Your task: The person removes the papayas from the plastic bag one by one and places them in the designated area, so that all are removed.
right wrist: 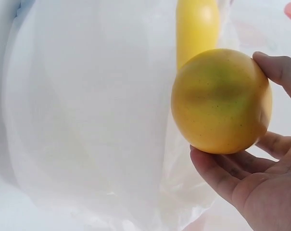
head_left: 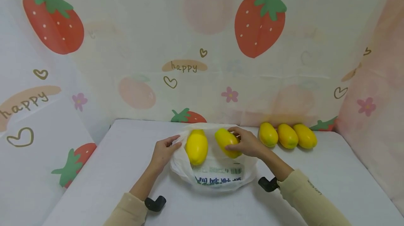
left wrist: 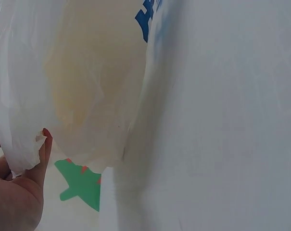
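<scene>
A white plastic bag [head_left: 217, 184] with blue and green print lies open-mouthed on the table. At its left rim my left hand [head_left: 164, 152] pinches the film between thumb and fingers; the left wrist view shows the bag edge [left wrist: 25, 163] caught there. Inside the bag, on the left, rests a yellow mango [head_left: 197, 147]. My right hand [head_left: 247, 142] grips a second mango [head_left: 225, 141] over the right part of the bag's mouth. In the right wrist view, thumb and fingers curl round this mango [right wrist: 222, 101], with the first mango [right wrist: 197, 29] behind it.
Three more yellow mangoes [head_left: 288, 136] stand in a row at the table's back right, beyond my right forearm. A curtain [head_left: 157, 36] printed with strawberries hangs behind the white table [head_left: 135, 131] and along both sides.
</scene>
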`<action>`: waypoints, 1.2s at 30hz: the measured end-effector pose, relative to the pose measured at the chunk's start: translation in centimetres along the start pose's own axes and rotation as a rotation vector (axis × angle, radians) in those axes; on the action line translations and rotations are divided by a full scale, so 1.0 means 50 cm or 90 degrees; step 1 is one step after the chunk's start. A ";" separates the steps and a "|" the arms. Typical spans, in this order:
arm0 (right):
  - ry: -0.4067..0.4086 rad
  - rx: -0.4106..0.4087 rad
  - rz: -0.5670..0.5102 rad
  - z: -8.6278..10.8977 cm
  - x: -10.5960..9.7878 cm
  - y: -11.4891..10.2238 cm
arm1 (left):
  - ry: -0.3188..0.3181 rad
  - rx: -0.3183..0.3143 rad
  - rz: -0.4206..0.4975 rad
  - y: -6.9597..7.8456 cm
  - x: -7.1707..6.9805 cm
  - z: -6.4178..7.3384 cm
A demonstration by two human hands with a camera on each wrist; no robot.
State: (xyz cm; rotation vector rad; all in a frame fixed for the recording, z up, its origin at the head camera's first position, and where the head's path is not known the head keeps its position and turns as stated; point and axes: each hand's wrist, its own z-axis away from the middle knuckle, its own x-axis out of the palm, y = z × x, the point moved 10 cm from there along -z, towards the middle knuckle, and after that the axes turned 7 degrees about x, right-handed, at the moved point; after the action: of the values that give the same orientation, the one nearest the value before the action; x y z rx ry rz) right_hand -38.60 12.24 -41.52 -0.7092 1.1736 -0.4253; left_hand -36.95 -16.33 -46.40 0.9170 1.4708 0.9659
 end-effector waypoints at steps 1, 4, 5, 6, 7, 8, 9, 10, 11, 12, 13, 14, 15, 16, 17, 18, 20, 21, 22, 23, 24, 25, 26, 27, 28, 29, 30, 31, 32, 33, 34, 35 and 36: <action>0.000 0.000 0.001 0.001 -0.001 0.000 | 0.000 0.003 -0.001 0.000 0.000 0.000; 0.003 -0.001 0.003 0.002 -0.005 -0.001 | 0.000 -0.002 0.000 -0.001 0.001 0.000; 0.005 -0.003 0.005 0.003 -0.006 -0.001 | -0.001 -0.002 0.000 -0.001 0.001 -0.001; 0.006 -0.005 0.005 0.004 -0.007 -0.002 | -0.001 -0.002 0.001 0.000 0.002 -0.001; 0.007 -0.006 0.006 0.005 -0.008 -0.002 | -0.001 -0.001 0.000 0.000 0.002 -0.001; 0.007 -0.008 0.006 0.005 -0.009 -0.002 | -0.001 -0.004 0.001 -0.001 0.002 -0.001; 0.008 -0.009 0.006 0.006 -0.010 -0.002 | -0.001 -0.003 0.001 -0.001 0.003 -0.002; 0.009 -0.009 0.006 0.007 -0.011 -0.002 | -0.002 -0.003 0.001 0.000 0.003 -0.002; 0.009 -0.010 0.005 0.007 -0.011 -0.002 | -0.003 -0.003 0.001 0.000 0.004 -0.002; 0.010 -0.011 0.005 0.007 -0.012 -0.003 | -0.003 -0.003 0.000 0.000 0.004 -0.002; 0.010 -0.012 0.006 0.008 -0.014 -0.003 | -0.003 -0.003 -0.001 0.000 0.004 -0.003; 0.009 -0.013 0.008 0.008 -0.015 -0.005 | -0.003 -0.004 -0.001 0.000 0.004 -0.003; 0.009 -0.015 0.009 0.008 -0.016 -0.006 | -0.004 -0.005 -0.001 0.000 0.005 -0.003; 0.009 -0.016 0.010 0.009 -0.018 -0.007 | -0.003 -0.005 -0.002 -0.001 0.005 -0.003; 0.008 -0.018 0.011 0.009 -0.019 -0.009 | -0.003 -0.006 -0.002 -0.001 0.005 -0.003; 0.009 -0.018 0.013 0.010 -0.021 -0.011 | -0.003 -0.005 -0.003 0.000 0.006 -0.003; 0.008 -0.021 0.014 0.011 -0.025 -0.015 | -0.003 -0.005 -0.004 0.000 0.007 -0.003; 0.009 -0.022 0.016 0.012 -0.026 -0.017 | -0.004 -0.005 -0.003 -0.001 0.007 -0.003; 0.008 -0.023 0.016 0.013 -0.028 -0.018 | -0.004 -0.005 -0.004 -0.001 0.007 -0.003; 0.008 -0.023 0.016 0.013 -0.029 -0.019 | -0.004 -0.005 -0.003 -0.001 0.007 -0.003; 0.009 -0.022 0.016 0.014 -0.030 -0.020 | -0.004 -0.004 -0.003 0.000 0.007 -0.003; 0.009 -0.021 0.015 0.015 -0.031 -0.020 | -0.003 -0.004 -0.001 0.000 0.007 -0.003; 0.009 -0.024 0.017 0.015 -0.033 -0.021 | -0.003 -0.003 -0.001 0.000 0.007 -0.002; 0.008 -0.026 0.018 0.016 -0.034 -0.022 | -0.003 -0.003 -0.001 0.000 0.007 -0.002; 0.007 -0.028 0.019 0.016 -0.034 -0.022 | -0.004 -0.003 -0.003 0.000 0.007 -0.001; 0.005 -0.030 0.022 0.016 -0.034 -0.023 | -0.005 -0.002 -0.002 0.000 0.007 -0.001; 0.004 -0.032 0.026 0.016 -0.035 -0.023 | -0.006 -0.001 -0.003 0.000 0.007 -0.001; 0.003 -0.035 0.032 0.015 -0.035 -0.024 | -0.005 0.002 -0.005 0.000 0.007 -0.001; 0.002 -0.040 0.038 0.015 -0.036 -0.026 | -0.004 0.002 -0.006 0.000 0.006 0.000; 0.002 -0.041 0.041 0.015 -0.037 -0.027 | -0.003 0.004 -0.006 0.001 0.005 0.000; 0.001 -0.043 0.046 0.015 -0.039 -0.028 | -0.002 0.005 -0.005 0.002 0.004 0.001; 0.001 -0.042 0.048 0.015 -0.041 -0.028 | 0.000 0.006 -0.004 0.003 0.003 0.001; 0.001 -0.042 0.049 0.015 -0.043 -0.030 | 0.002 0.006 -0.004 0.005 0.002 0.001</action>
State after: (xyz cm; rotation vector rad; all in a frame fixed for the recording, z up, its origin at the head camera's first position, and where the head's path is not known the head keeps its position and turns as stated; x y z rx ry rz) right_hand -38.55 12.77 -38.87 -0.7183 1.2160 -0.3238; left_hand -36.91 -16.13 -46.23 0.9173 1.4821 0.9569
